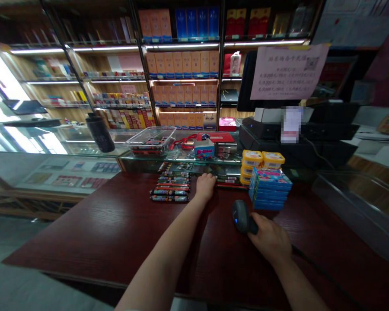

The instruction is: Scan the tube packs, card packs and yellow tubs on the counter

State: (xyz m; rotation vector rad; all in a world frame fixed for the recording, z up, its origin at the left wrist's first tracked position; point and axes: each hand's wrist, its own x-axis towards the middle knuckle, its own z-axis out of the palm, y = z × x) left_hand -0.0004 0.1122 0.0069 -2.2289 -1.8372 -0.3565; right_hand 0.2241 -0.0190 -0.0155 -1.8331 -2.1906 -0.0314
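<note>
My right hand (pixel 271 238) is wrapped round the handle of a dark barcode scanner (pixel 241 216) with a small blue light, above the brown table. A cable trails from behind that hand. Farther forward, my left hand (pixel 206 186) is closed near the table's back edge, its fingertips turned away from view; what it grips, if anything, is hidden. Left of it lies a row of slim, dark stick-shaped packets (pixel 171 186). More slim packets (pixel 227 179) lie just right of it. Beside these stand blue flat boxes (pixel 269 190) in a stack and yellow tubs (pixel 252 159) piled up.
On the glass counter (pixel 142 160) behind are a clear plastic bin (pixel 152 140) with packets inside and a small blue box (pixel 204 149). A dark bottle (pixel 100 133) stands left. A clear container (pixel 359 207) is at right. A monitor (pixel 246 84) and shelves rise behind.
</note>
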